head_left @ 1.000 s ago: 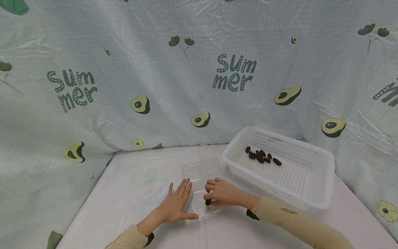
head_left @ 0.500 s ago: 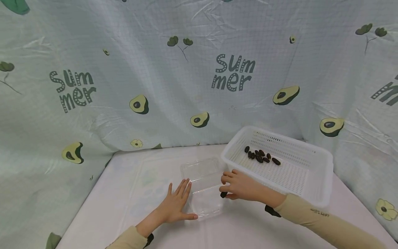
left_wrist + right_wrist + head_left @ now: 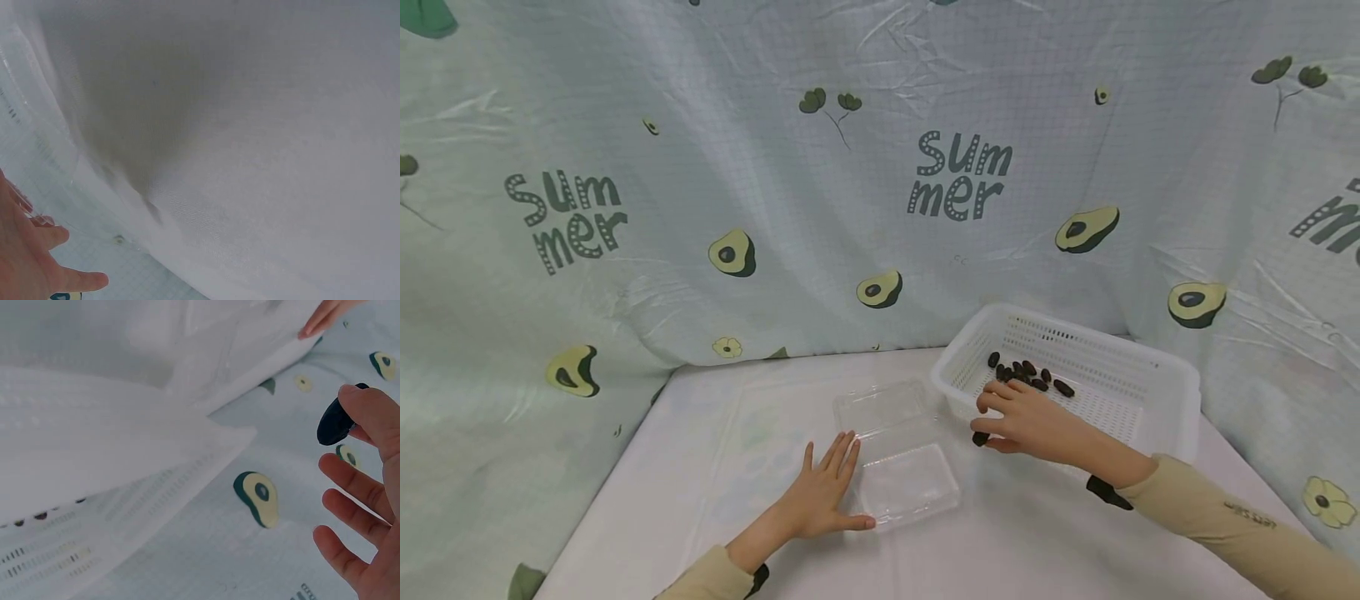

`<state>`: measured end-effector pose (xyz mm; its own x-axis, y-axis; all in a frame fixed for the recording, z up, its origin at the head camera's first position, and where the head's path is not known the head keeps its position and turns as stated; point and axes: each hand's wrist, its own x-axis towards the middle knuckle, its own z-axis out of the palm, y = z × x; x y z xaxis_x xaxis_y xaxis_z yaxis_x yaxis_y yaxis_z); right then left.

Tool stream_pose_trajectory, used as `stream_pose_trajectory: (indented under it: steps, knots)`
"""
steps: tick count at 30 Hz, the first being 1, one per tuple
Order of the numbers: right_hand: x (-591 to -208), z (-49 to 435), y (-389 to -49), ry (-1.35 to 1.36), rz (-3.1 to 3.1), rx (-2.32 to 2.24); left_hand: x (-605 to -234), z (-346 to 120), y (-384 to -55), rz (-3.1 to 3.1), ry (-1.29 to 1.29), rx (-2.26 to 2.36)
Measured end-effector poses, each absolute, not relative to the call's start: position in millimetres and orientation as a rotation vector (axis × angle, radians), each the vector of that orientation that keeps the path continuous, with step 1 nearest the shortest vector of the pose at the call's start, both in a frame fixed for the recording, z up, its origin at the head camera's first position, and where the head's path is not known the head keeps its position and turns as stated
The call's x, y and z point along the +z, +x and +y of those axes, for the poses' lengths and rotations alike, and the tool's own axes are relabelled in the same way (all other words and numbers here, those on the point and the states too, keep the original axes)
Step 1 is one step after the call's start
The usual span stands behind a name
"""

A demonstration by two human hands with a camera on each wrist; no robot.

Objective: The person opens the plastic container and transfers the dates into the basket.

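Note:
My left hand [image 3: 823, 497] lies with its fingers spread along the left side of a clear plastic clamshell box [image 3: 917, 510], touching its edge. The box stands open, its lid [image 3: 880, 408] laid back toward the wall, and no fruit shows inside. Between thumb and index finger my right hand [image 3: 1030, 421] pinches a dark, oval date [image 3: 333, 425]; the other fingers are loosely bent. This hand hovers at the near left rim of a white perforated basket [image 3: 1157, 442]. Several more dates [image 3: 1063, 388] lie on the basket floor, some partly hidden behind my hand.
Under everything is a table with a pale cover [image 3: 737, 417]. A whitish curtain [image 3: 820, 183] printed with avocados hangs behind and at both sides. The basket stands at the back right, close to the curtain and just right of the box.
My right hand has moved from over the box to the right and away from me, up to the basket, still pinching the date. My left hand has stayed in place.

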<state>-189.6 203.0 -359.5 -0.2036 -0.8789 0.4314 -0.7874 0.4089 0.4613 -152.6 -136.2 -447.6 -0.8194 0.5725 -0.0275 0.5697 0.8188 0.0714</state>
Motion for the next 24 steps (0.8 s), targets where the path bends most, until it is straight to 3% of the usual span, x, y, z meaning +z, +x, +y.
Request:
stream_pose_trajectory:
  steps: [24]
  knots:
    - [-370, 312, -254, 1.115, -2.167, -0.236, -453, -139, -155, 2.952, 0.944, 0.101]
